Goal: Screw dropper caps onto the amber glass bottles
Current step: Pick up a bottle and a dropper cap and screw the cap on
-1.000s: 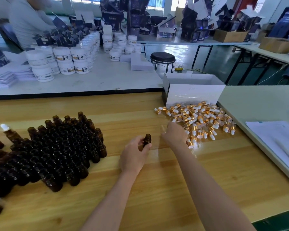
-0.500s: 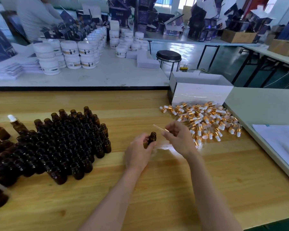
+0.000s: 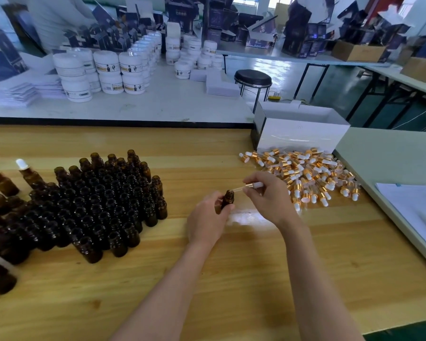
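The left hand [image 3: 208, 219] grips an uncapped amber bottle [image 3: 228, 199] above the surface [image 3: 244, 279]. The right hand [image 3: 271, 196] pinches a dropper cap [image 3: 250, 186], its glass tip at the bottle's mouth. Loose caps [image 3: 305, 173] lie beyond the right hand.

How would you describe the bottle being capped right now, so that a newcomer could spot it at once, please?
Start at the wooden table, between the block of open bottles and the pile of caps. There the left hand holds one bottle, the only one lifted apart, with a dropper at its mouth.
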